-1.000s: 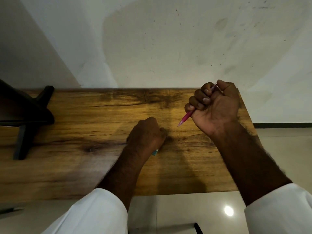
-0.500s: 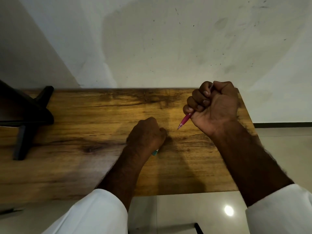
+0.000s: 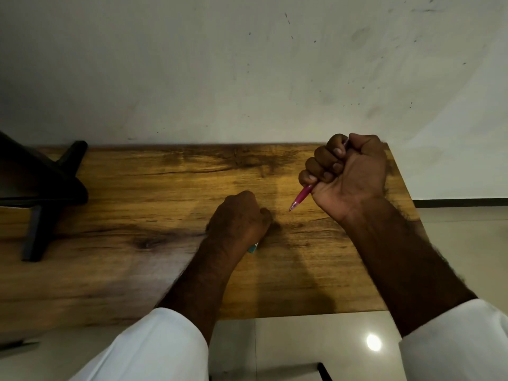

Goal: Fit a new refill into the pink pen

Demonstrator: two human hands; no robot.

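My right hand point(image 3: 347, 174) is a fist around the pink pen point(image 3: 301, 197), held above the right part of the wooden table point(image 3: 137, 204). The pen's tip sticks out below the little finger and points down-left, and its top end shows between thumb and forefinger. My left hand point(image 3: 239, 220) rests knuckles-up on the table's middle, fingers curled. A small teal piece point(image 3: 253, 248) peeks out from under its heel; the rest of it is hidden.
A black stand point(image 3: 46, 193) with splayed legs sits at the table's left end. A pale wall point(image 3: 247, 72) rises directly behind the table. Glossy floor tiles point(image 3: 316, 345) lie beyond the table's near and right edges.
My right thumb has pressed down over the pen's top end and the fist has closed tighter. The left hand has stayed still.
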